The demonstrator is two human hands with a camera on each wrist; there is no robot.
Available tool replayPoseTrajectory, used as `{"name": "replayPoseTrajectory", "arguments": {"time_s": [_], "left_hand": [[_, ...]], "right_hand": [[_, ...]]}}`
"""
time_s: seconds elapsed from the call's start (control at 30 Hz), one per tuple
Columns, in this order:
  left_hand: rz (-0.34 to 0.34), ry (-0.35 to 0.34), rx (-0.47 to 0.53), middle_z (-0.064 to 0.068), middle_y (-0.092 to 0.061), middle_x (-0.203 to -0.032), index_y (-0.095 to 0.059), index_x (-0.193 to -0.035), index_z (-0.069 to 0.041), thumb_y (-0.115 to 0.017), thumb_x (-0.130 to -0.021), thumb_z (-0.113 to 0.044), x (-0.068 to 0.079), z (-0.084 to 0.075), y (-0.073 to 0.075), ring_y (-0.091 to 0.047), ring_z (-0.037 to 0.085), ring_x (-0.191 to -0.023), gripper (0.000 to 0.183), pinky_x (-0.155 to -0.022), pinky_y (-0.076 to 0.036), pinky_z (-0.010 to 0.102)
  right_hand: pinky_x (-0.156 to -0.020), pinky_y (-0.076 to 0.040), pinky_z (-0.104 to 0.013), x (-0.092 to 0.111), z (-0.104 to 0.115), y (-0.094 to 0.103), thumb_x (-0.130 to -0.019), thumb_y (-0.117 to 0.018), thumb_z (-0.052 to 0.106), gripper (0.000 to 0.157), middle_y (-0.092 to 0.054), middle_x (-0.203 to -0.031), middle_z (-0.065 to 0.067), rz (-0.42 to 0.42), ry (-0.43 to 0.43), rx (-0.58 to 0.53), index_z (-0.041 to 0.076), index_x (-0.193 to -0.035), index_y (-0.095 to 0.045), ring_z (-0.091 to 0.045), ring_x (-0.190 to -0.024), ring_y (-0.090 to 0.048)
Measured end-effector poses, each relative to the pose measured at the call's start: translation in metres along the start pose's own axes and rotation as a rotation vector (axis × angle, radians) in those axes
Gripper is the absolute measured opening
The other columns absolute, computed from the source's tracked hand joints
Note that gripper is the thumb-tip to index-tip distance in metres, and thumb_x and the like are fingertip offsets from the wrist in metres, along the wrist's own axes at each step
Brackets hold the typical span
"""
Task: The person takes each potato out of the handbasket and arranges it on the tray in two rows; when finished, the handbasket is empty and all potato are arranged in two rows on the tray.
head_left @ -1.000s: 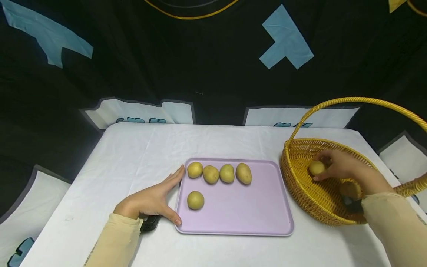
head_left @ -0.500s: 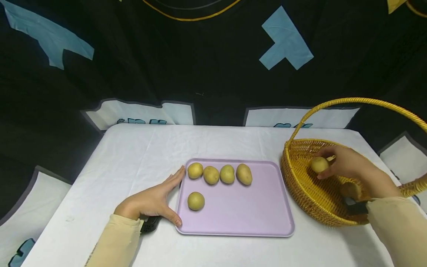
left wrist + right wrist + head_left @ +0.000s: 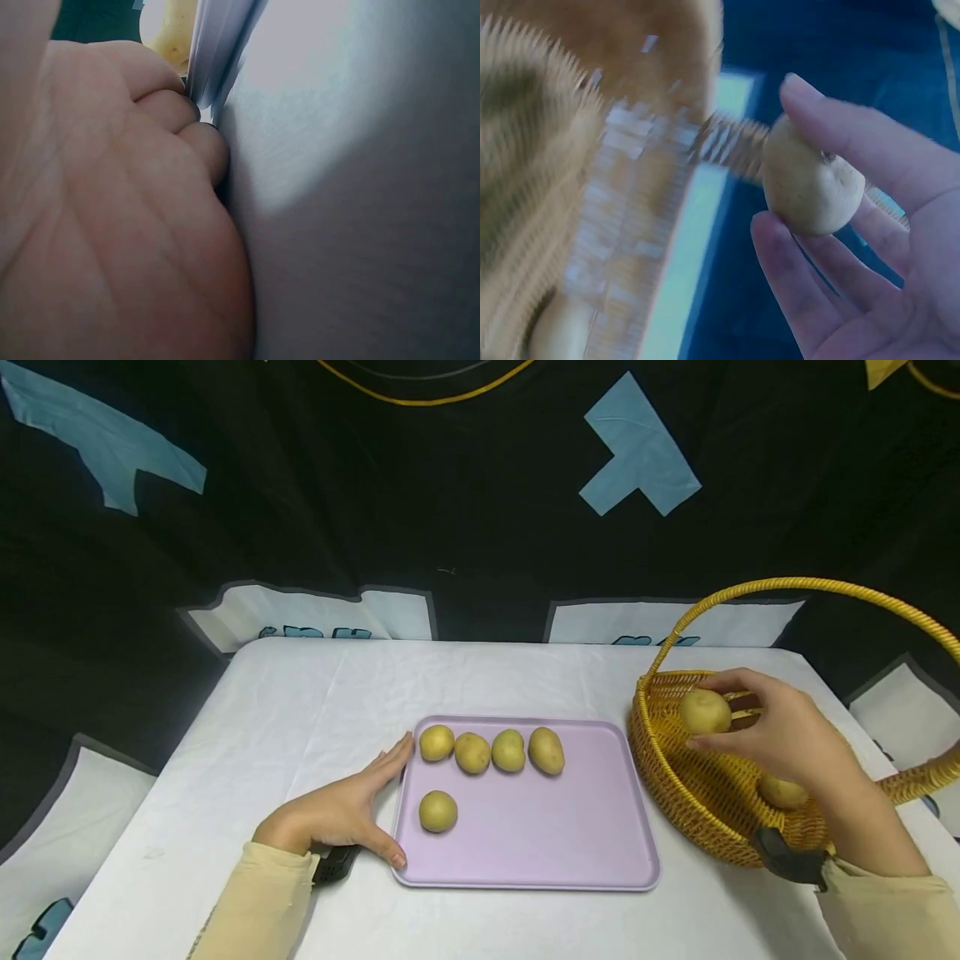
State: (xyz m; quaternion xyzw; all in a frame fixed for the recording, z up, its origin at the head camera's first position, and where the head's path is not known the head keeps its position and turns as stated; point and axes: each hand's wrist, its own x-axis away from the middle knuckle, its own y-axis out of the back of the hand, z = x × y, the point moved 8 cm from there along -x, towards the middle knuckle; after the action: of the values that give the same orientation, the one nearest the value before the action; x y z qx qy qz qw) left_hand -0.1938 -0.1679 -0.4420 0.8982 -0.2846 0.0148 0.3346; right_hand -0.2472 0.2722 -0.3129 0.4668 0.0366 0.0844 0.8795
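My right hand [image 3: 783,731] pinches a round yellowish potato [image 3: 705,712] between thumb and fingers, over the wicker basket [image 3: 678,806]. The right wrist view shows this potato [image 3: 810,180] gripped at its sides. Another potato [image 3: 782,792] lies inside the basket, partly behind my wrist. On the left, my left hand [image 3: 341,806] touches the left edge of the lilac tray [image 3: 540,843], fingers and thumb spread along it. A row of potatoes runs along the tray's back, from a small one [image 3: 437,743] to an oblong one [image 3: 546,751]. One more potato [image 3: 438,811] sits nearer the front left.
The basket's tall arched handle [image 3: 795,583] rises above my right hand. A white cloth covers the table [image 3: 480,681], and a black curtain [image 3: 480,510] with blue and white patches hangs behind it. A dark wrist device [image 3: 791,858] sits on my right wrist.
My right hand has lifted the potato up from the basket's bottom, turning slightly and uncovering more of the potato left inside. My left hand and the potatoes on the tray stay in place.
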Motion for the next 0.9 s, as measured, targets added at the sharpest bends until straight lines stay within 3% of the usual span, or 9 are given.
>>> {"name": "replayPoseTrajectory", "arguments": {"time_s": [0.17, 0.23, 0.37, 0.53, 0.67, 0.9], "left_hand": [[-0.001, -0.006, -0.004, 0.006, 0.005, -0.168, 0.001, -0.163, -0.013, -0.098, -0.051, -0.043, 0.0, 0.0, 0.0, 0.007, 0.031, -0.152, 0.152, -0.119, -0.003, 0.056], [-0.004, -0.006, -0.006, 0.006, 0.005, -0.168, 0.001, -0.163, -0.013, -0.098, -0.051, -0.043, 0.0, 0.0, 0.0, 0.007, 0.031, -0.152, 0.152, -0.119, -0.003, 0.056], [-0.003, -0.004, -0.011, 0.006, 0.005, -0.168, 0.001, -0.163, -0.014, -0.098, -0.051, -0.044, 0.0, 0.001, 0.0, 0.006, 0.031, -0.152, 0.153, -0.119, -0.003, 0.056], [-0.003, -0.007, -0.015, 0.005, 0.005, -0.168, 0.001, -0.163, -0.014, -0.098, -0.051, -0.044, 0.001, 0.001, 0.0, 0.006, 0.03, -0.152, 0.152, -0.119, -0.003, 0.056], [-0.003, -0.009, -0.009, 0.004, 0.005, -0.168, 0.001, -0.163, -0.015, -0.098, -0.052, -0.044, 0.0, 0.0, 0.0, 0.007, 0.029, -0.152, 0.152, -0.119, -0.003, 0.055], [-0.001, -0.002, -0.009, 0.003, 0.005, -0.168, 0.001, -0.163, -0.015, -0.098, -0.051, -0.044, 0.0, 0.001, -0.001, 0.006, 0.03, -0.152, 0.152, -0.119, -0.003, 0.055]], "right_hand": [[-0.081, -0.053, -0.019, 0.014, 0.03, -0.006, -0.074, -0.091, 0.038, 0.071, -0.06, -0.128, -0.015, -0.1, 0.081, -0.094, 0.009, -0.13, -0.059, -0.036, -0.109, -0.062], [-0.077, -0.05, -0.011, 0.016, 0.042, -0.01, -0.074, -0.092, 0.033, 0.067, -0.06, -0.127, -0.013, -0.123, 0.119, -0.13, 0.009, -0.127, -0.06, -0.035, -0.107, -0.063], [-0.08, -0.05, -0.012, 0.017, 0.063, -0.024, -0.073, -0.093, 0.02, 0.059, -0.061, -0.123, -0.011, -0.141, 0.181, -0.2, 0.007, -0.12, -0.059, -0.033, -0.106, -0.064], [-0.086, -0.055, -0.023, 0.011, 0.086, -0.05, -0.07, -0.092, 0.003, 0.051, -0.06, -0.116, -0.011, -0.098, 0.25, -0.306, 0.004, -0.108, -0.057, -0.028, -0.1, -0.066], [-0.085, -0.056, -0.028, 0.009, 0.099, -0.068, -0.069, -0.092, 0.003, 0.051, -0.062, -0.115, -0.01, -0.062, 0.275, -0.359, 0.007, -0.107, -0.058, -0.025, -0.1, -0.067], [-0.086, -0.057, -0.031, 0.009, 0.115, -0.092, -0.071, -0.092, 0.009, 0.046, -0.065, -0.111, -0.004, -0.013, 0.329, -0.347, 0.014, -0.104, -0.062, -0.02, -0.099, -0.067]]}}
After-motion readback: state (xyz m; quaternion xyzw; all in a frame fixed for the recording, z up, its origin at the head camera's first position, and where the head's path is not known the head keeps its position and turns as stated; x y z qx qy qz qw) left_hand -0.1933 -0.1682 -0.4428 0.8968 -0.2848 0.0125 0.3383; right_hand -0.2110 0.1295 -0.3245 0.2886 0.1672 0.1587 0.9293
